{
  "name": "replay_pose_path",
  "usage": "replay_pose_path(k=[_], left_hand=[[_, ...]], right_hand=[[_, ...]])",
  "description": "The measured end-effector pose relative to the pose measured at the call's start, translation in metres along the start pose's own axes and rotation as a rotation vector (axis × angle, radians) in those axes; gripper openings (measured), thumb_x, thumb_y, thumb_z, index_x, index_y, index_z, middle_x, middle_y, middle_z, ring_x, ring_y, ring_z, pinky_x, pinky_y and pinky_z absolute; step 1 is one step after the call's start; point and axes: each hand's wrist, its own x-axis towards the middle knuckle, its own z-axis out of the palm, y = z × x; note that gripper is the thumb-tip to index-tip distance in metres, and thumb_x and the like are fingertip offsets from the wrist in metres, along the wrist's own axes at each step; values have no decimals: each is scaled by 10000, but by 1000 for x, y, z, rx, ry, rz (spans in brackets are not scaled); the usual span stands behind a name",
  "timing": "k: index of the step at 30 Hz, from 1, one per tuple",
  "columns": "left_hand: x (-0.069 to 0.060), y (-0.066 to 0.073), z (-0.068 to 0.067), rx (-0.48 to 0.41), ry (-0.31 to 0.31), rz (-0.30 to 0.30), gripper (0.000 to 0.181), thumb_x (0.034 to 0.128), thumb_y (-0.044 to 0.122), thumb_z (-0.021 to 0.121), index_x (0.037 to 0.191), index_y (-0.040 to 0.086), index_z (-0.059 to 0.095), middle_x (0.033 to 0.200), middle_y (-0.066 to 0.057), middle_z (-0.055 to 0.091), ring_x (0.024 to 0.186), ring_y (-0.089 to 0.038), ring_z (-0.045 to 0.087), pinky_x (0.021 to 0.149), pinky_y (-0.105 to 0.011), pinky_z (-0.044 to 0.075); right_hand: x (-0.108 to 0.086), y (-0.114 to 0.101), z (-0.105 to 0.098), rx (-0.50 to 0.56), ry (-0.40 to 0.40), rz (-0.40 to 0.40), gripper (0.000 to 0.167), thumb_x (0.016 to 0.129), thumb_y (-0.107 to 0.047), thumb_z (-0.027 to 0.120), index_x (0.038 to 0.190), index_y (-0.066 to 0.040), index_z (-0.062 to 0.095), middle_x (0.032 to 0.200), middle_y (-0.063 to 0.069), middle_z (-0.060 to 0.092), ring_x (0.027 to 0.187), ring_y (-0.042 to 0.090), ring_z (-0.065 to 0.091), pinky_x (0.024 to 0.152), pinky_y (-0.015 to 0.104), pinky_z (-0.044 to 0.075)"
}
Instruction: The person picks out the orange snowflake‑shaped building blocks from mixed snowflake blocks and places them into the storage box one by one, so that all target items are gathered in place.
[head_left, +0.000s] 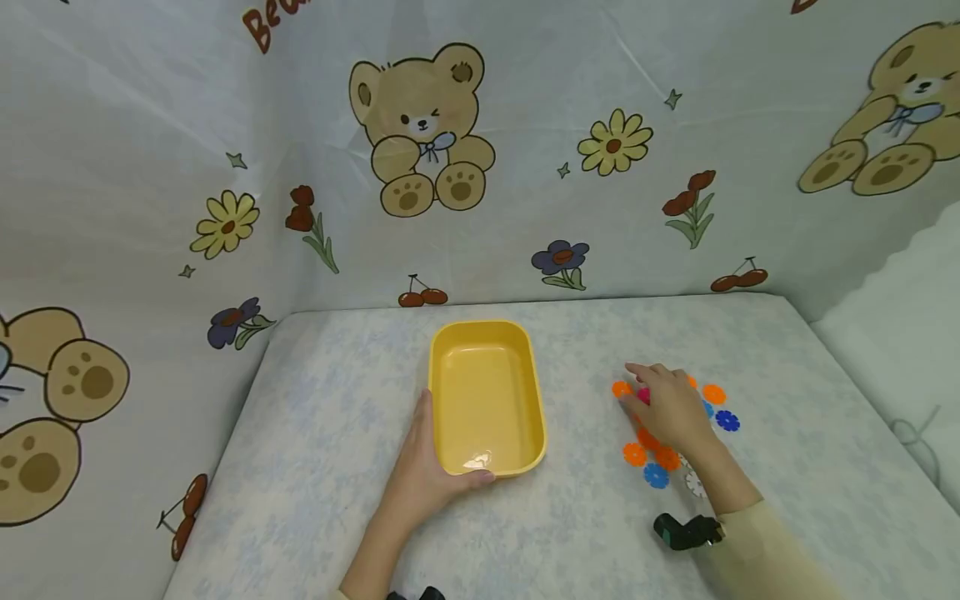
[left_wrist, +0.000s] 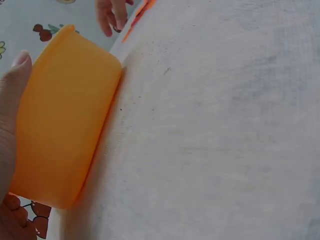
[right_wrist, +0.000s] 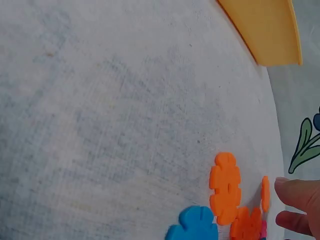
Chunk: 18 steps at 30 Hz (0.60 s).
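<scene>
A yellow tray (head_left: 487, 400) stands on the table, and my left hand (head_left: 427, 475) grips its near left corner, thumb along the near wall and fingers on the left side. In the left wrist view the thumb lies by the wall of the tray (left_wrist: 65, 120). My right hand (head_left: 671, 408) hovers over a loose group of flower-shaped discs, fingers slightly bent and apart, with nothing seen between them. Orange discs (head_left: 634, 454), blue discs (head_left: 656, 476), a white disc (head_left: 695, 484) and a pink disc (head_left: 644, 396) lie around and partly beneath it.
The pale mottled table (head_left: 570, 533) reaches a back edge against a hanging cloth (head_left: 525, 225) printed with bears and flowers. A dark blue disc (head_left: 727, 420) and an orange disc (head_left: 714, 394) lie right of my right hand. A thin cord (head_left: 918, 437) shows at the far right.
</scene>
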Motion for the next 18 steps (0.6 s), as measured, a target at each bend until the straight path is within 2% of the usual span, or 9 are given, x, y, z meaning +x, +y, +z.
replay_pose_path(k=[5, 9, 13, 18], left_hand=[[-1, -7, 5, -131, 22, 1, 1466, 522, 635, 910, 1577, 377, -74, 1676, 15, 84, 1524, -255, 181, 1207, -561, 243], [-2, -10, 9, -223, 27, 11, 1456, 528, 565, 940, 1585, 378, -43, 1672, 8, 121, 1516, -270, 206, 1194, -587, 247], [-2, -13, 13, -257, 33, 20, 1447, 543, 516, 953, 1591, 365, -33, 1669, 24, 138, 1509, -267, 232, 1182, -593, 265], [-1, -15, 15, -317, 53, 48, 1429, 557, 422, 974, 1597, 352, -3, 1666, 30, 173, 1499, -259, 268, 1176, -589, 272]], right_hand=[[12, 4, 5, -6, -37, 5, 469, 943, -277, 683, 1350, -60, 595, 1139, 203, 641, 1030, 422, 518, 821, 552, 517], [16, 8, 6, 29, -48, -14, 361, 938, -246, 691, 1248, -62, 671, 1078, 176, 650, 966, 376, 516, 773, 493, 509], [19, 13, 7, 115, -78, -29, 297, 942, -206, 688, 1200, -64, 650, 1028, 135, 645, 914, 311, 520, 736, 416, 504], [26, 15, 5, 245, -176, -26, 224, 974, -153, 640, 1187, -119, 578, 1060, 133, 629, 832, 230, 566, 643, 308, 494]])
